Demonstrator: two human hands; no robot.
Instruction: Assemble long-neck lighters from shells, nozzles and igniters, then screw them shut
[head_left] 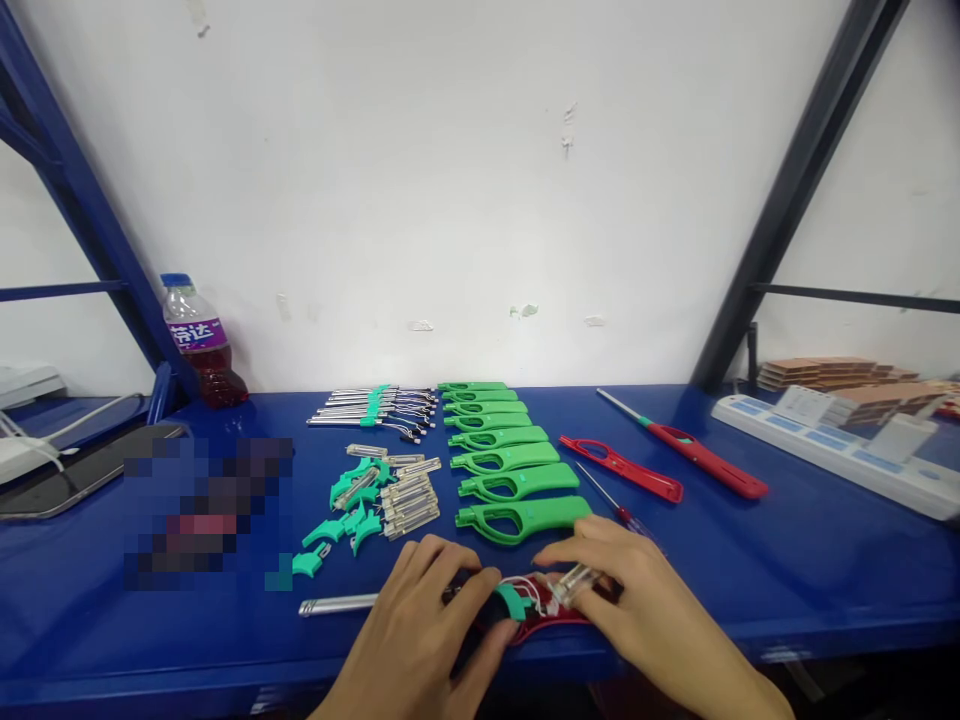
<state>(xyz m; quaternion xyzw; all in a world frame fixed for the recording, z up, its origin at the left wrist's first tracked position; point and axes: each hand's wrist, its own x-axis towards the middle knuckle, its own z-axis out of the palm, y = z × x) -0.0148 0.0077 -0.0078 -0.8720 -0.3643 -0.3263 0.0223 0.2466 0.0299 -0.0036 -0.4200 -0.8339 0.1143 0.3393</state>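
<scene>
My left hand (424, 620) is closed over a red lighter half-shell (551, 625) at the table's front edge, with thumb and fingers around a teal trigger (514, 602). A silver lighter tube (337, 605) sticks out to the left from under this hand. Thin white wires curve over the trigger. Between the thumb and fingers of my right hand (622, 585) is a transparent fuel tank (576, 582), tilted above the shell's right part. My right fingers hide some of the shell. Beyond my hands lie several green lighter half-shells (525, 515) in a column.
Several transparent tanks (411, 503), loose teal triggers (367, 525) and silver tubes with wires (367, 405) lie left of centre. To the right are a red half-shell (622, 468), a screwdriver (607, 492), a red lighter (697, 455) and a power strip (832, 450). A bottle (201, 345) stands back left.
</scene>
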